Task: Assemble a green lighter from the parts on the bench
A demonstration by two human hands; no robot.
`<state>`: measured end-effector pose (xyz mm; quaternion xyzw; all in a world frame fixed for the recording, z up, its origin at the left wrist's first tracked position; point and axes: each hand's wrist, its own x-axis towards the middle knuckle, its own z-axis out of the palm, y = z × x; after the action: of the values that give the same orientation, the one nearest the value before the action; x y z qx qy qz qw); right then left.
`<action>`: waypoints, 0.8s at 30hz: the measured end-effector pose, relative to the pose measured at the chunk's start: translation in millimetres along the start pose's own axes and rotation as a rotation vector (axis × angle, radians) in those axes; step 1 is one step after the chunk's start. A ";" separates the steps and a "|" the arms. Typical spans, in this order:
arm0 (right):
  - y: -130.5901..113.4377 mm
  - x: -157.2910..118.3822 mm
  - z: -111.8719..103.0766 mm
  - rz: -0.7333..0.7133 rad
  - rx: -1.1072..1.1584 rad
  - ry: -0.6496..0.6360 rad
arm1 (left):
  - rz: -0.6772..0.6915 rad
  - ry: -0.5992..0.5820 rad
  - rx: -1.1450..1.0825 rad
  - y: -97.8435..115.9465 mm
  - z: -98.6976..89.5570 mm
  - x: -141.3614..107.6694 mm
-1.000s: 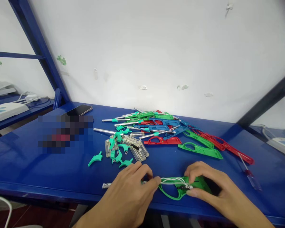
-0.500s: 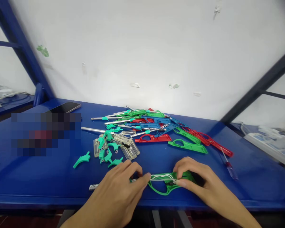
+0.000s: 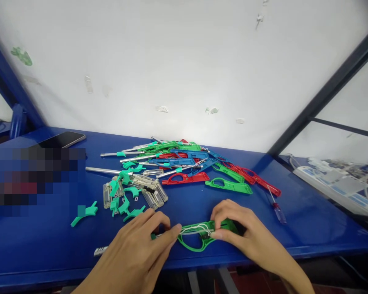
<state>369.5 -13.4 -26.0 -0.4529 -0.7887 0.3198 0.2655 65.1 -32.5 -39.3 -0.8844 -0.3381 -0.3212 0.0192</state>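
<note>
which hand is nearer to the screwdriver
Right. The right hand, at the green casing, is left of the screwdriver and apart from it; the left hand, at the casing's other end, is farther left.

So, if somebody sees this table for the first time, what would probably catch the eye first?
Probably the heap of coloured plastic shells and metal tubes towards the back of the blue table. Nearer, the left hand and right hand hold a green shell with white wires by the front edge. Turquoise pieces and clear cases lie left of centre.
</note>
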 end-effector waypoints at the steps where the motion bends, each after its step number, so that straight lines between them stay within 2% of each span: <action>1: -0.8 0.3 0.1 0.004 -0.008 0.000 | 0.004 -0.001 0.004 -0.2 -0.3 0.3; 10: -1.9 1.8 1.0 -0.004 -0.021 0.029 | 0.010 -0.020 0.033 0.5 -1.7 0.9; 24: -7.2 -2.4 3.0 0.019 -0.060 0.017 | 0.000 0.015 0.018 1.4 0.6 1.8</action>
<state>364.5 -19.0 -22.9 -0.4708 -0.7913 0.2946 0.2555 67.3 -32.4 -38.5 -0.8817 -0.3409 -0.3249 0.0295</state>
